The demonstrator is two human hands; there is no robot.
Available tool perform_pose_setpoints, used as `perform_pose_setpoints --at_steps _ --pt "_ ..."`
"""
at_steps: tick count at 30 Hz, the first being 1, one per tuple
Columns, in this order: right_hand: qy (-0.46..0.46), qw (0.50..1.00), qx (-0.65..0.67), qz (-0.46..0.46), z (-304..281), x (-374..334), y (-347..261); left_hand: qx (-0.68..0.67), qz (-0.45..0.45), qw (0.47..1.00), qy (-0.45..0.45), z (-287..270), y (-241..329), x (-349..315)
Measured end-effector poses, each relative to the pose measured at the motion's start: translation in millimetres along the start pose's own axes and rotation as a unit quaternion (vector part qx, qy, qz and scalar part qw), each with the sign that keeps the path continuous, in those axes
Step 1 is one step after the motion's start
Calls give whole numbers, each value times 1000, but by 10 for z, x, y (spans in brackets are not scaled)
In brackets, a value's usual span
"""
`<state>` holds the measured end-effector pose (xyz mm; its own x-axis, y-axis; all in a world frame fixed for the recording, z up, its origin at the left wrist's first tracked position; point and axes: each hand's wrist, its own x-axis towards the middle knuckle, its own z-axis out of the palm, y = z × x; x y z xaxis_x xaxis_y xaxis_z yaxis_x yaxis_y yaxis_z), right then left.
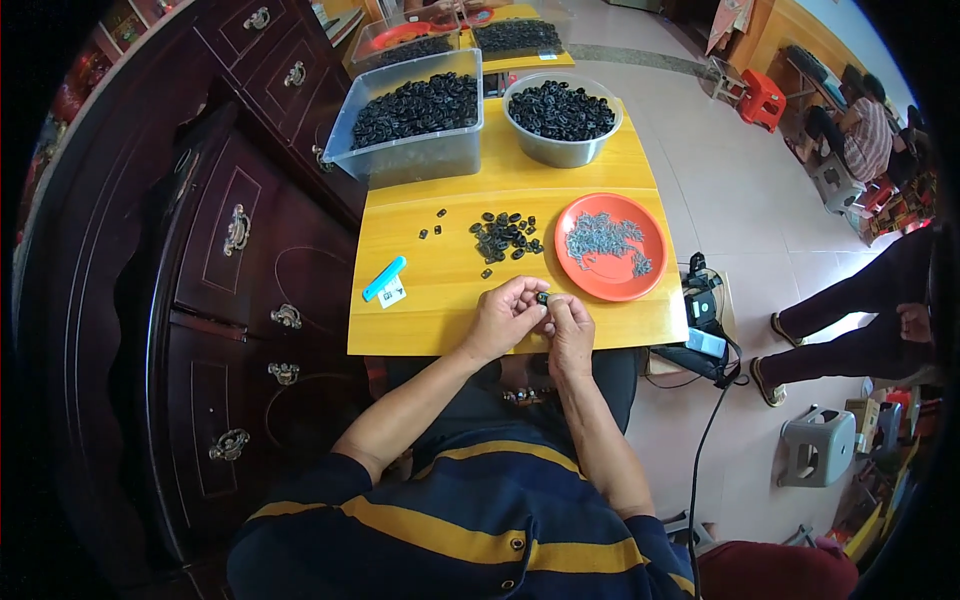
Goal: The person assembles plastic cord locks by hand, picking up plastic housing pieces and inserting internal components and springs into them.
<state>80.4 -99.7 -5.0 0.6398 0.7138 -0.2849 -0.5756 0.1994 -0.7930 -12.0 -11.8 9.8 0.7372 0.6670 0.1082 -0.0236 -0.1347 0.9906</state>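
My left hand (pixel 502 318) and my right hand (pixel 571 331) meet above the near edge of the yellow table. A small black oval plastic part (pixel 542 298) is pinched between the fingers of my left hand. The right thumb and fingers press together at its side; whether they hold something tiny is too small to make out. Just beyond my hands lies a loose pile of similar black parts (pixel 503 236). To the right, a round red plate (pixel 612 290) carries many small grey pieces (pixel 603 237), too fine to name.
A clear rectangular bin (pixel 410 160) and a round clear tub (pixel 562 150), both full of black parts, stand at the table's far side. A blue cutter-like tool (pixel 385 278) lies at left on a white paper slip (pixel 392 293). Dark drawers (pixel 230 230) flank the table; a person stands right.
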Motion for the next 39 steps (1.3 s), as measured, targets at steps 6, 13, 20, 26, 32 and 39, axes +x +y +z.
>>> perform_pose_setpoints --at_steps 6,13,20,26,32,39 --pt "-18 1000 -8 9 -11 -6 -26 104 57 993 -24 -65 161 24" --pt "-12 1000 -16 10 -42 68 37 262 123 956 -58 -149 293 84" --pt "-21 999 -24 14 -55 61 44 304 198 930 -59 -173 279 106" --pt "-15 1000 -24 -1 -69 61 75 304 197 929 -73 -175 307 117" --pt "-19 1000 -18 13 -31 1 -1 305 209 925 -82 -201 279 133" --pt "-24 1000 -11 16 -42 1 13 279 220 931 -87 -231 260 154"
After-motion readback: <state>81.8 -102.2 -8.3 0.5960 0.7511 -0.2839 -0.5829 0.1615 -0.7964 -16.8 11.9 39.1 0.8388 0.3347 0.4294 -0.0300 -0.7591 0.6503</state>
